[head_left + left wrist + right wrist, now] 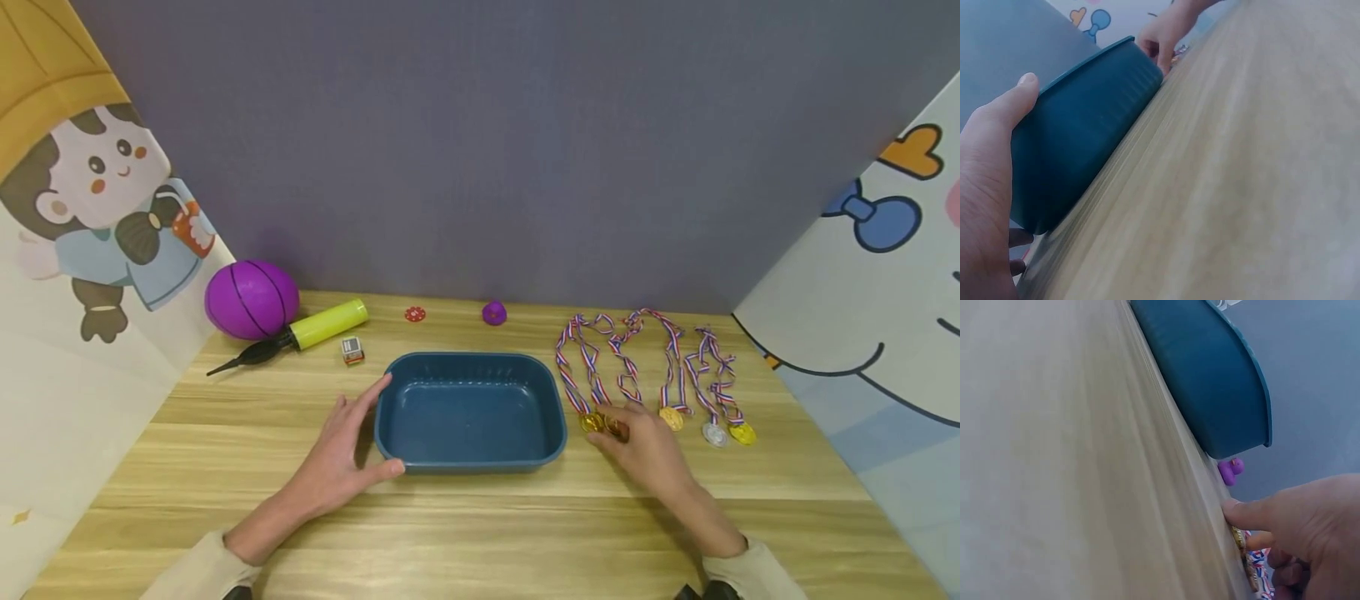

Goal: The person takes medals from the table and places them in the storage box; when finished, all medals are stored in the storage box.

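Observation:
A dark blue plastic basin [468,467] lies on the wooden table. My left hand [333,467] holds its left end, thumb at the front corner and fingers round the back, as the left wrist view [988,181] also shows. To the right of the basin, my right hand [648,450] pinches at a gold medal [591,422] with thumb and forefinger; a second gold medal [615,427] is partly covered by these fingers. In the right wrist view the thumb [1244,515] reaches down to the tabletop beside the medals. Striped red, white and blue ribbons [573,358] run back from them.
Further right lie a bronze-gold medal [671,418], a silver medal [715,434] and a yellow medal [742,433]. Along the back are a purple ball [252,300], a yellow hand pump [330,324], a small cube-like item [352,350], a red chip [415,314] and a purple toy duck [494,313].

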Tool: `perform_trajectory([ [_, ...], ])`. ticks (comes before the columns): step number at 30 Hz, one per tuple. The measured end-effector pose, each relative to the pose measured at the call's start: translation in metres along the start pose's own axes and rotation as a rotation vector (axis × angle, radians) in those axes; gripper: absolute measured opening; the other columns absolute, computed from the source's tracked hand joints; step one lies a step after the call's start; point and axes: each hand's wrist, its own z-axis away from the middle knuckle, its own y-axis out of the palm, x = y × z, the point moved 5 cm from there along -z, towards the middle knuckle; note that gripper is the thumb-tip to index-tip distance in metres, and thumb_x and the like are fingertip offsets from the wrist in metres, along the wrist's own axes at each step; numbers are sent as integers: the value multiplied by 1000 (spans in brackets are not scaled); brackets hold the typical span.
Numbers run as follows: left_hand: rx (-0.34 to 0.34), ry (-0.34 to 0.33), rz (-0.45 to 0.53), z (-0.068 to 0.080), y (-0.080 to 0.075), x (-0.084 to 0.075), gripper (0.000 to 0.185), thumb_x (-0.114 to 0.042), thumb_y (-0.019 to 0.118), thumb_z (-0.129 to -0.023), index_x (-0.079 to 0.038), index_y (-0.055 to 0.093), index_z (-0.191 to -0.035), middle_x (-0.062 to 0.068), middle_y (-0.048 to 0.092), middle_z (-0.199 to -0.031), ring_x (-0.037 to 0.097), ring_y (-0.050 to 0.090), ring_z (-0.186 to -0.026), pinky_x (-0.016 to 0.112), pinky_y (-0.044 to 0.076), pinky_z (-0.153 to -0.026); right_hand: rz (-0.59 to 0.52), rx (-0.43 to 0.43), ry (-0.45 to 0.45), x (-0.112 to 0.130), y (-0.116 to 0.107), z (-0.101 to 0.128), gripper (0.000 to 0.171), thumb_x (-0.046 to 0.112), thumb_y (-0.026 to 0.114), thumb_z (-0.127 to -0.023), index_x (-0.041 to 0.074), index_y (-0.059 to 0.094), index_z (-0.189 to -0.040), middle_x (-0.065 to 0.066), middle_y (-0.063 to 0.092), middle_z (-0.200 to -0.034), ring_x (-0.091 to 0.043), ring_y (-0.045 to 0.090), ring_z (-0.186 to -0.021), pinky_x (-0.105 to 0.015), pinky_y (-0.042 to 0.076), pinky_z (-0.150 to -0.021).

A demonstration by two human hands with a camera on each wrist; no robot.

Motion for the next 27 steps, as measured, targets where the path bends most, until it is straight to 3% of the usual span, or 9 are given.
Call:
perform_trajectory([
  [11,-5,5,-18,1,1,-2,114,-88,64,-92,-24,24,-178,27,52,-165,55,49,-150,84,8,-128,-59,32,56,-4,-1,-3,33,17,95,-89,2,86,-117,7,46,-66,-5,36,-58,-23,30,-52],
  [21,10,-22,-10,1,0,1,113,-83,70,-92,-26,23,-179,27,50,-167,56,44,-153,83,6,-128,-95,38,84,-4,0,-5,32,15,95,-89,4,85,-117,10,41,-62,-2,31,-55,-22,27,-51],
  [27,8,-18,-18,1,1,2,113,-83,68,-92,-27,22,-179,27,50,-166,55,47,-152,83,7,-128,-60,-23,76,-3,-3,-9,35,13,96,-84,3,84,-115,8,50,-64,-4,39,-57,-22,33,-49],
])
